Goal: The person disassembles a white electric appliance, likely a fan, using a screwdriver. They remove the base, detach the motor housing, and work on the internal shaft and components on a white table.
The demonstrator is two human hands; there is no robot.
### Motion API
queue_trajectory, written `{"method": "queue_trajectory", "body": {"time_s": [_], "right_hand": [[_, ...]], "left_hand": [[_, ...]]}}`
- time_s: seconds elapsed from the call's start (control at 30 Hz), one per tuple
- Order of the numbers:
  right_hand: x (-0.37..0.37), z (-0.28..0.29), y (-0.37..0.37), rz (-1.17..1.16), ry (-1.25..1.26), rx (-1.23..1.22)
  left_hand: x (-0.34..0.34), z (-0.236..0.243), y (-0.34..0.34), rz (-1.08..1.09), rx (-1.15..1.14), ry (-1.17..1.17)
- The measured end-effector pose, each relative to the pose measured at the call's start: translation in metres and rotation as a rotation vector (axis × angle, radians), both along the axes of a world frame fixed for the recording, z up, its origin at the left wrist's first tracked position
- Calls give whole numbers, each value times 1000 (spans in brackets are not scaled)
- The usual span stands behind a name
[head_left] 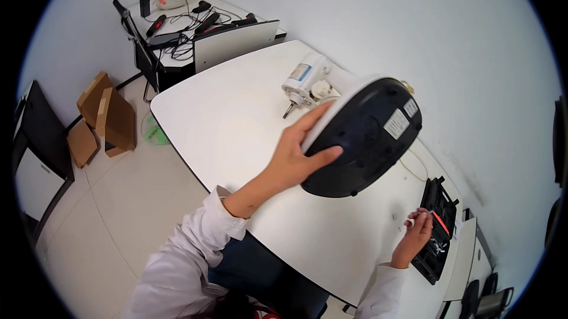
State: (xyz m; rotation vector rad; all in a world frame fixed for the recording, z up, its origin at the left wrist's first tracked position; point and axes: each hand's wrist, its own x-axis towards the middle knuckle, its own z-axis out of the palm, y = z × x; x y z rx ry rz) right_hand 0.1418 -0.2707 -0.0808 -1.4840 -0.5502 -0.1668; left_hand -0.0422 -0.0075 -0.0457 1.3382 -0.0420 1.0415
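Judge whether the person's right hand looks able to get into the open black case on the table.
Probably yes: the right hand is close beside the black case, with nothing visible between them, though it seems to hold a small object.

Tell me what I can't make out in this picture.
Head view:
Top of the black-bottomed white appliance: turned away from the camera.
Print on its labels: too small.
What, if anything, the right hand holds: too small.
Part of the black tool case: behind that hand.

Bright, diffuse light — soft shadow on the white table (213, 118) — curved edges, black corners.
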Motion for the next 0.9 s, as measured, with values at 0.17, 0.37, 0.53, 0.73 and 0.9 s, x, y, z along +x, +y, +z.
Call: {"method": "queue_trajectory", "body": {"time_s": [0.17,0.37,0.53,0.73,0.9], "right_hand": [[2,54,12,55,-111,59],[-20,127,73,186,-347,-61],[-6,166,133,463,-300,-262],[26,181,190,644,-20,-901],[64,177,199,1008,107,-1040]], "left_hand": [[-1,2,-13,60,120,76],[14,-14,-25,18,228,102],[15,-6,-20,2,258,163],[23,13,-19,-63,245,276],[34,17,-13,-231,118,290]]}}
